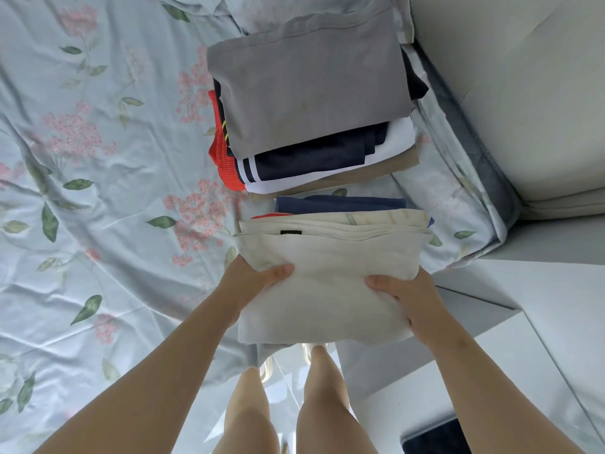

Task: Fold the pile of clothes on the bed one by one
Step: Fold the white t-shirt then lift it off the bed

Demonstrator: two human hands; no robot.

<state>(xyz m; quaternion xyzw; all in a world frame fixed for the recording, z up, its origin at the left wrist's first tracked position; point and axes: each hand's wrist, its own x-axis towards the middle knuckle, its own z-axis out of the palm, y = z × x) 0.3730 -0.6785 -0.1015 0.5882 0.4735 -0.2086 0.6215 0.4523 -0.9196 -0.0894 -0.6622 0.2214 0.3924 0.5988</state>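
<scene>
the folded cream garment [327, 290] is held flat at the near edge of the bed, one hand on each side. the left hand [262, 278] grips its left edge: the thumb lies on top of the fabric, pointing inward, and the remaining fingers are under the cloth and hidden. the right hand [407, 301] grips the right edge in the same manner, thumb on top, other fingers out of sight below. the garment's far edge, which carries a small dark label [290, 232], overlaps the near stack [340, 203] of folded navy and red items; whether it rests on that stack or is held just above it cannot be determined. its near edge overhangs the bed edge, above the person's legs. just beyond stands the far stack [314, 172] of navy, white, red and beige pieces, topped by a folded grey garment [304, 90]. both stacks lie on the floral bed sheet [98, 158], near a pale padded panel [523, 93] at right.
</scene>
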